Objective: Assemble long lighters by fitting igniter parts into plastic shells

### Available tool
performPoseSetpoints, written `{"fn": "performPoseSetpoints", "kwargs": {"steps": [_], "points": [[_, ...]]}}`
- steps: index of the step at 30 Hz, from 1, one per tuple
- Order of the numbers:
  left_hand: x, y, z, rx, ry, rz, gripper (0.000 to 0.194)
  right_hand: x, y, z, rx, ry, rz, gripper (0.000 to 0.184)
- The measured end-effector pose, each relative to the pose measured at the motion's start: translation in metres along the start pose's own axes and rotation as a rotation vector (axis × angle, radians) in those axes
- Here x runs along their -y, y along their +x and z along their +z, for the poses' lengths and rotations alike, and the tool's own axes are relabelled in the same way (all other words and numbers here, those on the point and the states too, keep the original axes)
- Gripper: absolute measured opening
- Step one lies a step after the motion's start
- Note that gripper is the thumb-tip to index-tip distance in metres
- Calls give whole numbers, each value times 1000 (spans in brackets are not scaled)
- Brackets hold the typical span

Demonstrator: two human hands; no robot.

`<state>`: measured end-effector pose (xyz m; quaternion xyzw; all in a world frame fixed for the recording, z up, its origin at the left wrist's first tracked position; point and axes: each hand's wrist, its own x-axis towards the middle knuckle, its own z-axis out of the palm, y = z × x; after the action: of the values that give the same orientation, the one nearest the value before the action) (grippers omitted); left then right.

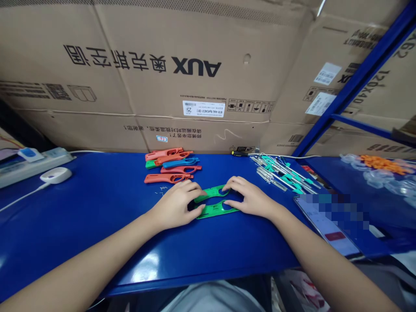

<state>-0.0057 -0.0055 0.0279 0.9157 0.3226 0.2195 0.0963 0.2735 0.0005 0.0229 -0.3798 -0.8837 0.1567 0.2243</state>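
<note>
Two green plastic lighter shell halves lie side by side on the blue table, the far one [211, 193] and the near one [216, 210], hollow sides facing up. My left hand [177, 203] grips their left ends, fingers on the far half and thumb on the near one. At the ring-shaped right ends, my right hand [249, 197] holds both halves in the same way. Beyond my left hand are several red, blue and green lighter shells [169, 178]. Tiny metal screws [161, 189] lie close to that hand.
To the right are metal rods with teal tips [289, 175], a screwdriver [239, 153] and a phone [338, 236]. Orange parts [385, 164] and clear plastic pieces [380, 178] lie farther right. A power strip [35, 164] and white device [56, 175] sit left. Cardboard [139, 95] walls the back.
</note>
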Motion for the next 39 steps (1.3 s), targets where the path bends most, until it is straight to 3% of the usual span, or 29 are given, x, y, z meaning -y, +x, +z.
{"fn": "performPoseSetpoints", "kwargs": {"steps": [4, 10, 19, 26, 29, 31, 34, 37, 39], "points": [[2, -1, 4, 52, -7, -7, 26, -5, 0, 1, 27, 13, -31, 8], [7, -1, 4, 39, -8, -32, 26, -2, 1, 5, 2, 7, 11, 6], [-3, 0, 3, 50, -24, 11, 34, 3, 3, 8, -29, -46, 22, 5], [-6, -2, 0, 108, -5, 57, 44, 3, 2, 7, -39, -25, 25, 10], [-3, -3, 1, 97, -1, 67, 43, -5, 0, -4, -32, 27, 17, 31], [-2, -3, 1, 92, 6, 65, 42, -19, -1, -16, -133, -16, 52, 35], [-2, -3, 0, 96, 22, 67, 40, -45, -6, -40, -379, -237, 244, 32], [-4, -4, 0, 101, 40, 71, 37, -65, -14, -60, -414, -476, 784, 44], [-6, -4, 0, 103, 44, 74, 35, -73, -21, -67, -428, -525, 969, 45]]}}
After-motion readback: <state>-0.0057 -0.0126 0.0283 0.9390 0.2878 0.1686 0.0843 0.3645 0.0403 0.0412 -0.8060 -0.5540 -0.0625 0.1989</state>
